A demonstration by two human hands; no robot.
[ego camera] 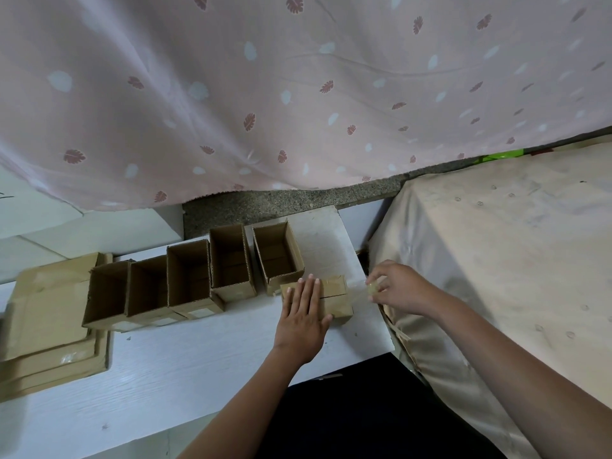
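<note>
A small closed box (pixel 336 298) sits on the white surface (pixel 198 359), near its right edge and just in front of the rightmost of five open boxes (pixel 190 276), which stand in a row. The left hand (pixel 303 321) lies flat on the box's top, its grip apart with the fingers straight, pressing down. The right hand (pixel 397 288) hovers just right of the box, its grip clamped on a tape roll (pixel 375 288). Clear tape runs from the roll to the box top. Flat cardboard (pixel 46 313) is stacked at the left end. A pink leaf-print cloth (pixel 298 94) hangs behind, and a beige cover (pixel 496 243) lies to the right.
</note>
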